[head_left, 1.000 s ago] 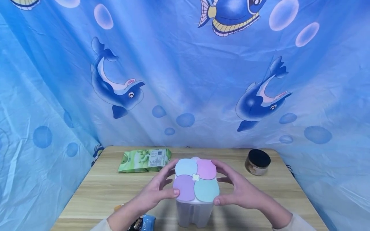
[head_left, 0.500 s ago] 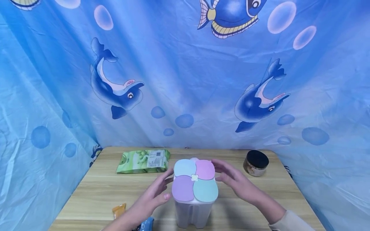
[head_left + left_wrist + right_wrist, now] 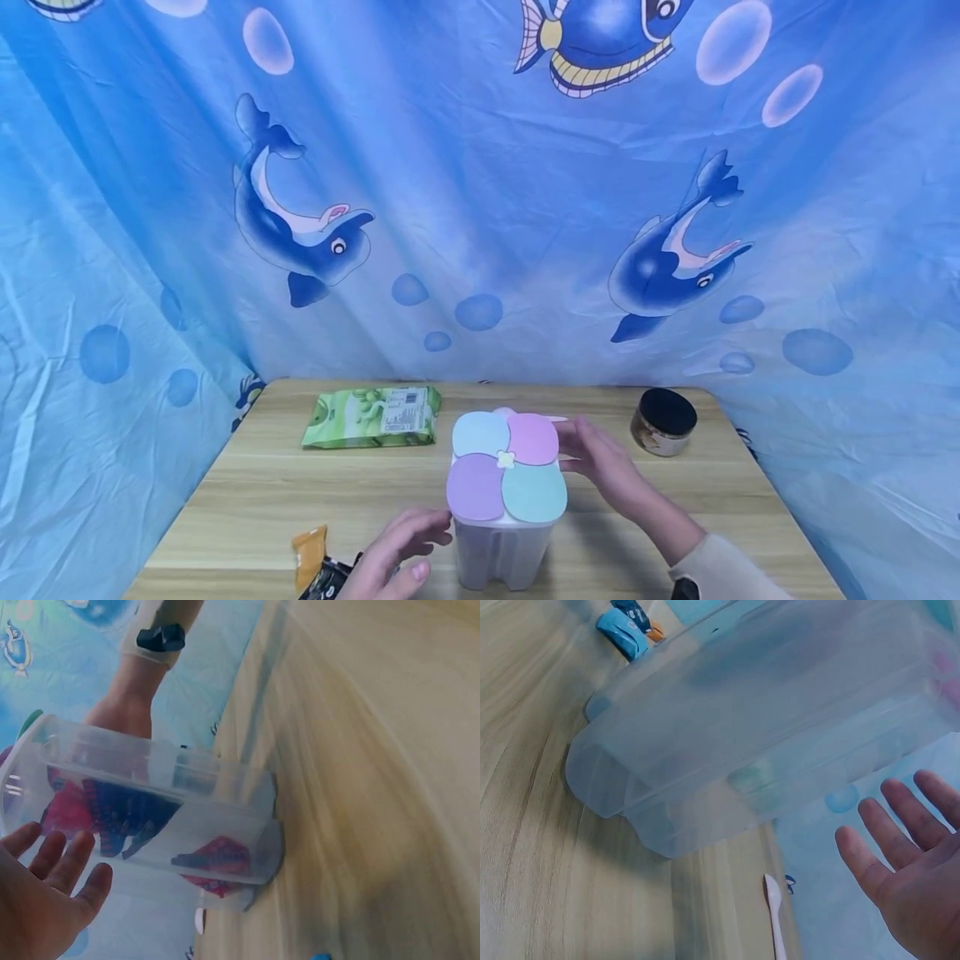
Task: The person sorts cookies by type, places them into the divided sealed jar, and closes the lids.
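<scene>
In the head view, the tub (image 3: 498, 554) stands upright on the table (image 3: 300, 492) between left hand (image 3: 393, 554) and right hand (image 3: 603, 462); the label (image 3: 405, 410) on the green packet (image 3: 341, 423) is too small to read. In the left wrist view, left fingers (image 3: 73, 860) spread loosely, contact unclear; in the right wrist view, right fingers (image 3: 891, 834) spread, apart from the tub.

Creased blue dolphin-print backdrop (image 3: 480, 200), pale wood-grain table (image 3: 247, 504) before it
</scene>
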A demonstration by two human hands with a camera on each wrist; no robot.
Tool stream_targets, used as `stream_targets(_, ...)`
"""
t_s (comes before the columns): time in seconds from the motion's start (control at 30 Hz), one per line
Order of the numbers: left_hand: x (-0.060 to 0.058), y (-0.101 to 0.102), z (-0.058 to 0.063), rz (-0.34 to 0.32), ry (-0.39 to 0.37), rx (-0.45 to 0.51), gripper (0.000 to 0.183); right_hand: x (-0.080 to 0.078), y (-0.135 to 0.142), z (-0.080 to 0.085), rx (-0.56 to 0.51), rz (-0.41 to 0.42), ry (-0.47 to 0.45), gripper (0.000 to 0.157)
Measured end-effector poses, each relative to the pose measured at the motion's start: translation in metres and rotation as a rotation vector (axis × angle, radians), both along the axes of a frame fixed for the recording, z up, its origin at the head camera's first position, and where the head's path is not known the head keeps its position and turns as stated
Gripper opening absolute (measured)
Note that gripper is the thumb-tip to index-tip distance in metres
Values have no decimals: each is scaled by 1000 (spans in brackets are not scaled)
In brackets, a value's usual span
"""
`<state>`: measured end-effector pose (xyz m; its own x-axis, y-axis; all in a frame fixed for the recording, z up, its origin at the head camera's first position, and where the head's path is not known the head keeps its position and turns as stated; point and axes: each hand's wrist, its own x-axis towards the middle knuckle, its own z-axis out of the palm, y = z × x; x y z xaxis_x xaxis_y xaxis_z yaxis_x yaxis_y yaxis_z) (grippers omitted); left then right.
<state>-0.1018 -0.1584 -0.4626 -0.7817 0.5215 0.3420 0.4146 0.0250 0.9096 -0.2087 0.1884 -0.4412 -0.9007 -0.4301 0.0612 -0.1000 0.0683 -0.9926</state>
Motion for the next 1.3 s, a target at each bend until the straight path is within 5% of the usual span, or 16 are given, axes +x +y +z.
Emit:
stream_targets(0.17,4,1,-6,-44,21,43,51,0,-5,-5,59,-32,-18,80)
stream_targets(0.37,6,4,-12,-67,129,61,59,3,-5,-7,48,42,34,72)
stream_targets(0.67,7,4,-10,-92,39,74,58,8,0,-5,45,69,49,72)
stream_targets(0.9,2,2,-7,-10,41,-10,59,15,8,-2,8,120,52,74)
stream_targets(1.0,-3,2,-3,20,21,-30,57,21,11,-1,2,112,39,74)
stream_targets(1.3,-31,-2,7,-61,-112,25,57,48,20,-3,27,100,10,70)
